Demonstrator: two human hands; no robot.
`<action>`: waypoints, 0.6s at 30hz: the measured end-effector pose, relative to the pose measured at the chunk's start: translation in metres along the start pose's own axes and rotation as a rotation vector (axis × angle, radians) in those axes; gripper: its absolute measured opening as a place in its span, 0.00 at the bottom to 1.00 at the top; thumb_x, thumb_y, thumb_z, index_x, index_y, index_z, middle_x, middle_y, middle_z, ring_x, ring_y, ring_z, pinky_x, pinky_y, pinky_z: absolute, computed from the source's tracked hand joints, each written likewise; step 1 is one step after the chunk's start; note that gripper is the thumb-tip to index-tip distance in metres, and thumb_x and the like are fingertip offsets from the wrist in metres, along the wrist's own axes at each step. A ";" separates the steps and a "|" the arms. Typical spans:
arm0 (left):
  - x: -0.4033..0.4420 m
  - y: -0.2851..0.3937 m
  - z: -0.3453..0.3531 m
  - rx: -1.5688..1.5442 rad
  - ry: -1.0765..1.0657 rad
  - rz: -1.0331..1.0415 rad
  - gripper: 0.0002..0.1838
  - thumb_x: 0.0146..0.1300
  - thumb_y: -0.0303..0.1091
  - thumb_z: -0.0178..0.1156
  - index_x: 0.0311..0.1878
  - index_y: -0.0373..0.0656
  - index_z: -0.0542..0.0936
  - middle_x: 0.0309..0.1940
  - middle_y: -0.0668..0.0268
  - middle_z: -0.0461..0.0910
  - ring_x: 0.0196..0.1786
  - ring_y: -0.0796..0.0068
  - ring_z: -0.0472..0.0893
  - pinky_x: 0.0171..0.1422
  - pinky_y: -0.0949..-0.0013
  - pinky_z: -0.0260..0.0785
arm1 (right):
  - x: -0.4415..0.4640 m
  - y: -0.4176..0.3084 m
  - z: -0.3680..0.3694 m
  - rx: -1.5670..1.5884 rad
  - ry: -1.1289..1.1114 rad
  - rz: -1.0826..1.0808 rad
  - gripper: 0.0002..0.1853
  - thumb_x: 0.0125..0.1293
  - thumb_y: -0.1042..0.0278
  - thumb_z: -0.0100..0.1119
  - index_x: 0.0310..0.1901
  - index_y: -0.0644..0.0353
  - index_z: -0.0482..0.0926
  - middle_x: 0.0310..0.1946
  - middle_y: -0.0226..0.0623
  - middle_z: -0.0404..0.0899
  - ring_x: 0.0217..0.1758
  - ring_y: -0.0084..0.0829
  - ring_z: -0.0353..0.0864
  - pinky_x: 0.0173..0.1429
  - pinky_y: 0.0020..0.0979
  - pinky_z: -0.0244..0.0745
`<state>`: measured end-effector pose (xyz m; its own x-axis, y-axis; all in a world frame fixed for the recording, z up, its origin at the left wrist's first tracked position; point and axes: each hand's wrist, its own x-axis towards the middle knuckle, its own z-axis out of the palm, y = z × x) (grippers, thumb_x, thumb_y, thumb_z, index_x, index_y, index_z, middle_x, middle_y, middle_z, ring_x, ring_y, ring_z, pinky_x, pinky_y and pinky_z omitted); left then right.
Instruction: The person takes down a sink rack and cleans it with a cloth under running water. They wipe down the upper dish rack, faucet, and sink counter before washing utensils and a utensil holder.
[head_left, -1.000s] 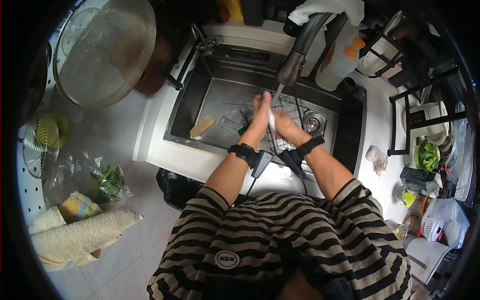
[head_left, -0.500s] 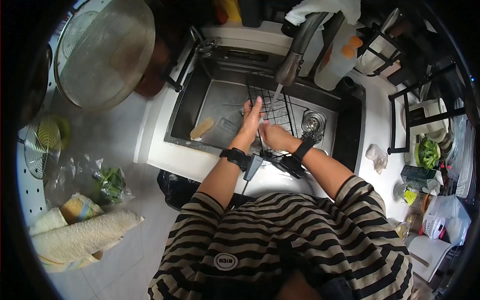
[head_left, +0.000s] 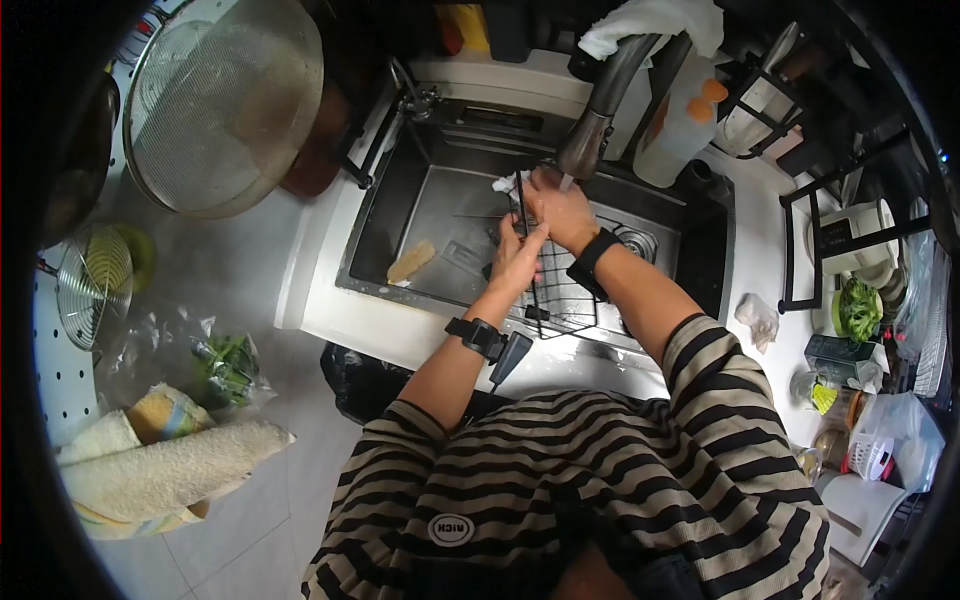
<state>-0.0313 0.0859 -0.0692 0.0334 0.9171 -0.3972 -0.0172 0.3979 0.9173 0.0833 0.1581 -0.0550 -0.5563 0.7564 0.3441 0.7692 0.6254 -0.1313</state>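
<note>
Over the steel sink (head_left: 430, 190), a black wire rack (head_left: 562, 300) stands tilted between my hands. My left hand (head_left: 516, 262) is closed on the rack's near side, its thumb pointing up. My right hand (head_left: 562, 212) is higher up, under the running faucet (head_left: 585, 150), with a white cloth (head_left: 508, 186) pressed against the rack's upper edge. Part of the cloth is hidden behind my right fingers. A tan sponge-like piece (head_left: 411, 262) lies on the left of the sink floor, beside a clear plastic piece (head_left: 464, 257).
A large mesh strainer (head_left: 225, 110) hangs at the upper left. Towels (head_left: 180, 465) and bagged greens (head_left: 228, 368) are at the lower left. Right of the sink are a crumpled tissue (head_left: 757, 320), a black rack frame (head_left: 800, 250) and a bottle (head_left: 672, 130).
My right hand has moved up to the rack's upper edge under the faucet, and the white cloth now shows there. My left hand has shifted slightly down and right. The rack has turned.
</note>
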 end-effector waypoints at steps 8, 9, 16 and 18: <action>0.012 0.004 -0.008 0.264 0.165 0.182 0.34 0.54 0.43 0.59 0.61 0.40 0.59 0.38 0.59 0.73 0.29 0.73 0.75 0.25 0.71 0.71 | 0.005 0.000 0.015 -0.280 0.091 0.190 0.12 0.54 0.70 0.51 0.41 0.58 0.72 0.33 0.40 0.79 0.31 0.40 0.80 0.34 0.35 0.75; 0.013 0.004 -0.007 0.300 0.170 0.172 0.34 0.54 0.43 0.59 0.61 0.39 0.59 0.37 0.59 0.74 0.29 0.73 0.76 0.25 0.70 0.71 | 0.006 -0.003 0.010 -0.224 -0.034 0.208 0.11 0.55 0.69 0.49 0.41 0.59 0.73 0.32 0.41 0.80 0.31 0.41 0.80 0.34 0.36 0.75; 0.047 0.004 -0.024 0.101 0.288 0.247 0.30 0.55 0.36 0.53 0.60 0.42 0.58 0.33 0.62 0.73 0.27 0.74 0.75 0.23 0.71 0.70 | -0.047 -0.045 -0.002 0.136 -0.645 0.116 0.14 0.59 0.62 0.47 0.40 0.64 0.75 0.27 0.54 0.78 0.36 0.49 0.79 0.38 0.45 0.73; 0.030 0.019 -0.018 0.092 0.211 0.197 0.33 0.55 0.39 0.54 0.62 0.40 0.55 0.39 0.55 0.73 0.28 0.67 0.79 0.36 0.65 0.71 | -0.048 -0.038 -0.009 0.252 -0.773 0.002 0.14 0.57 0.62 0.50 0.38 0.64 0.75 0.28 0.54 0.78 0.35 0.51 0.79 0.38 0.44 0.73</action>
<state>-0.0489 0.1212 -0.0637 -0.1701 0.9649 -0.1999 0.0878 0.2169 0.9722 0.0837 0.0956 -0.0580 -0.6862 0.6179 -0.3839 0.7274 0.5788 -0.3686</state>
